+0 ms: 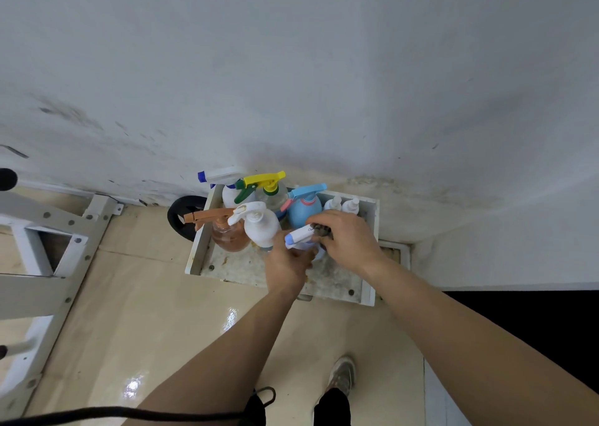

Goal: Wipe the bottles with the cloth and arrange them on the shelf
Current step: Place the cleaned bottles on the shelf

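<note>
A: Where is the bottle that is being wiped?

B: The spray bottle (pixel 299 236) with the pale blue nozzle is being held over the open front part of the white shelf (pixel 197 247). The other bottles are crowding it from nine to one o'clock. Its base is hidden, so I cannot tell whether it is resting on the shelf or lifted.

A: And the hands?

B: The left hand (pixel 288 263) is curling round the bottle's body from six o'clock. The right hand (pixel 351 241) is pinching a dark cloth (pixel 322 231) against the trigger head.

A: What is worrying you?

B: The right knuckles are working just beside the blue bottle (pixel 304 211) at twelve o'clock and the two small white bottles (pixel 334 203) at one o'clock. A wide rubbing stroke is likely to be toppling those, the small ones first. The white trigger bottle (pixel 261 226) at nine o'clock is standing very near the left hand, so a twist of the wrist may be nudging it. Pressing the cloth on the trigger could also be squeezing out spray onto the glossy floor (pixel 146 328).

A: Is anything readable?

B: Nothing. A small dark mark is showing on the trigger head beside the cloth, but it is too small to read. No brand or label is facing the camera on any bottle.
</note>
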